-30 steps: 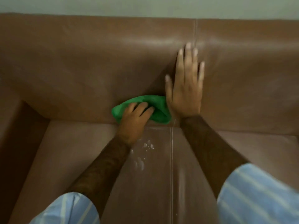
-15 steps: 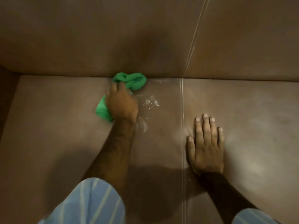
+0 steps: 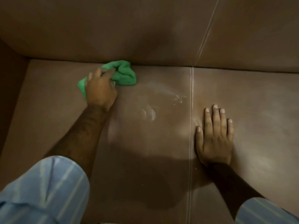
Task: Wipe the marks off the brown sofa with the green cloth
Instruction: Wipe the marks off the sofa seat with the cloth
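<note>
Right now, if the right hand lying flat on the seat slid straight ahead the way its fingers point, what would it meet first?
The right hand points toward the sofa's backrest. The seat cushion ahead of its fingertips looks bare, so it would probably meet the backrest first, at the crease. The white marks lie across the seam, out of its line.

- No text, label, brand, number or sign can be read anywhere in the frame.
- No lettering is shown on the brown sofa (image 3: 161,38), the green cloth (image 3: 124,75) or the striped sleeves (image 3: 48,191).
</note>
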### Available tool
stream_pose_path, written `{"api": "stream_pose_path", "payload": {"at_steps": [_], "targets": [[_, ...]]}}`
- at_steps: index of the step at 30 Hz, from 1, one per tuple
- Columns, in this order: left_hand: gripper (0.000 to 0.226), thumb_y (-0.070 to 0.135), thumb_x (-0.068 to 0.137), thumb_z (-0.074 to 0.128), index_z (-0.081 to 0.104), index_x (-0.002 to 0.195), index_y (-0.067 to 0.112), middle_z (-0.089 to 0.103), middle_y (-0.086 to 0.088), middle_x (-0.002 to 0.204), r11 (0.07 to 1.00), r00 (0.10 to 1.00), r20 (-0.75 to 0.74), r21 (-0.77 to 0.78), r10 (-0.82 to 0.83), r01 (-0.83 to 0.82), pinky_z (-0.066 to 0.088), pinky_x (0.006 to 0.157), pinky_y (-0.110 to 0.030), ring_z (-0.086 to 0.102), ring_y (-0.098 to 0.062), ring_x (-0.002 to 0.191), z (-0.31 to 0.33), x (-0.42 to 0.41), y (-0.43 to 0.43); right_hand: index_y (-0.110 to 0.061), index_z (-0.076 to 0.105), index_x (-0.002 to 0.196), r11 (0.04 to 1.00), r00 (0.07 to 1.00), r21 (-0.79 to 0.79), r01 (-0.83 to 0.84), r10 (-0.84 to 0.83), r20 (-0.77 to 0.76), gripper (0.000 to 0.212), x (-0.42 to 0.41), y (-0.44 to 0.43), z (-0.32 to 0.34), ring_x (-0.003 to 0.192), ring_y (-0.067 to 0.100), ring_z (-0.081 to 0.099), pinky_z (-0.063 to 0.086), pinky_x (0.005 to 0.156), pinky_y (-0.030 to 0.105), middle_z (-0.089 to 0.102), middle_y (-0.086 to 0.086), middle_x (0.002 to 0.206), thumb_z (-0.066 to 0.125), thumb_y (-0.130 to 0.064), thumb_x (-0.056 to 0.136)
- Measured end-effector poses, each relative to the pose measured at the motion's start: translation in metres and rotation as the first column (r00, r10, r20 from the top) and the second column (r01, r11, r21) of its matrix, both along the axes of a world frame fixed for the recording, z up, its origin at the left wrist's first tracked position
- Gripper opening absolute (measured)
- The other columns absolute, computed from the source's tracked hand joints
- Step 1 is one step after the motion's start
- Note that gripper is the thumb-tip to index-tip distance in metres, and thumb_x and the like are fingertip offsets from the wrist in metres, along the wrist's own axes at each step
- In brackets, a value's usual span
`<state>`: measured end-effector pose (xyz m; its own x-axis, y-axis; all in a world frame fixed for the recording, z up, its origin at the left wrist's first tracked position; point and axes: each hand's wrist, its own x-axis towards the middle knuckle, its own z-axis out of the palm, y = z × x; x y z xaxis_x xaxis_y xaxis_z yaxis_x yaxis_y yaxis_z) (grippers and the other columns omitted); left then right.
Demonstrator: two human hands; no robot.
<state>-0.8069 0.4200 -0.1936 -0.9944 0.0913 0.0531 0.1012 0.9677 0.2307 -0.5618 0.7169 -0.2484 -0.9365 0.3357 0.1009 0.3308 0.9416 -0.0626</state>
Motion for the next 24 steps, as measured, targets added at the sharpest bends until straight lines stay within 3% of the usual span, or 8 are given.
{"api": "stream_pose_path", "payload": {"at_steps": [3,6,9,12,15,18,21,24], "targets": [[0.046,0.017,0.086,0.049,0.054,0.131,0.021,0.057,-0.014,0.129,0.993,0.993,0.007,0.008,0.118,-0.118,0.042,0.098,-0.046,0.052,-0.041,0.11,-0.003,0.025,0.047,-0.014,0.022,0.17,1.0,1.0,0.009,0.003,-0.003,-0.011,0.069,0.0,0.001,-0.002,0.165,0.031,0.019,0.011,0.134,0.05,0.022,0.013,0.178,0.018,-0.047,0.11],[0.045,0.018,0.085,0.055,0.055,0.13,0.022,0.06,-0.01,0.128,0.97,0.97,0.044,0.045,-0.24,0.239,0.045,0.095,-0.046,0.054,-0.038,0.107,-0.003,0.08,0.098,-0.013,0.023,0.17,1.0,1.0,0.0,0.002,-0.002,-0.021,0.068,0.0,0.0,0.0,0.165,0.031,0.02,0.012,0.134,0.051,0.023,0.013,0.178,0.02,-0.045,0.11],[0.039,0.019,0.087,0.053,0.059,0.125,0.024,0.064,-0.005,0.12,0.81,0.807,0.08,0.096,-0.585,0.578,0.046,0.086,-0.043,0.056,-0.032,0.099,-0.001,0.141,0.076,-0.013,0.024,0.17,1.0,1.0,-0.004,0.01,-0.01,-0.013,0.068,-0.001,0.001,0.001,0.166,0.031,0.019,0.014,0.134,0.052,0.022,0.013,0.178,0.025,-0.043,0.109],[0.039,0.023,0.087,0.046,0.062,0.123,0.022,0.067,-0.009,0.12,0.718,0.717,0.074,-0.012,-0.693,0.696,0.048,0.088,-0.044,0.061,-0.034,0.099,-0.002,0.155,0.001,-0.012,0.024,0.17,1.0,1.0,-0.014,0.004,-0.005,-0.012,0.067,0.001,0.0,0.001,0.166,0.032,0.019,0.016,0.134,0.053,0.022,0.013,0.178,0.022,-0.043,0.11],[0.045,0.021,0.082,0.042,0.061,0.122,0.014,0.064,-0.022,0.116,0.97,0.972,0.005,-0.067,-0.234,0.234,0.046,0.094,-0.05,0.058,-0.044,0.1,-0.005,0.113,-0.041,-0.013,0.023,0.17,1.0,1.0,-0.004,0.003,-0.003,-0.021,0.068,0.001,0.001,-0.003,0.165,0.032,0.019,0.015,0.134,0.052,0.022,0.013,0.178,0.02,-0.044,0.11],[0.048,0.019,0.079,0.044,0.061,0.123,0.017,0.061,-0.019,0.116,0.977,0.977,-0.011,0.022,0.211,-0.211,0.043,0.094,-0.048,0.053,-0.042,0.101,0.002,0.07,0.021,-0.013,0.022,0.17,1.0,1.0,0.002,0.004,-0.004,-0.026,0.067,0.001,0.0,-0.005,0.166,0.031,0.019,0.015,0.134,0.052,0.022,0.013,0.178,0.023,-0.043,0.11],[0.043,0.015,0.079,0.052,0.064,0.121,0.017,0.065,-0.015,0.119,0.981,0.987,0.014,0.12,-0.158,0.155,0.044,0.096,-0.046,0.057,-0.039,0.105,0.001,0.073,0.125,-0.012,0.025,0.169,1.0,0.999,-0.003,0.004,-0.004,-0.032,0.067,0.001,0.001,-0.004,0.165,0.031,0.02,0.017,0.134,0.053,0.022,0.013,0.178,0.023,-0.042,0.11],[0.037,0.019,0.078,0.055,0.069,0.112,0.019,0.068,-0.007,0.109,0.839,0.848,0.044,0.185,-0.527,0.512,0.047,0.089,-0.044,0.058,-0.033,0.097,0.008,0.104,0.165,-0.01,0.028,0.168,1.0,0.999,-0.019,0.003,-0.004,-0.049,0.066,0.0,0.0,-0.003,0.165,0.031,0.021,0.019,0.134,0.054,0.025,0.013,0.177,0.023,-0.04,0.109]]}}
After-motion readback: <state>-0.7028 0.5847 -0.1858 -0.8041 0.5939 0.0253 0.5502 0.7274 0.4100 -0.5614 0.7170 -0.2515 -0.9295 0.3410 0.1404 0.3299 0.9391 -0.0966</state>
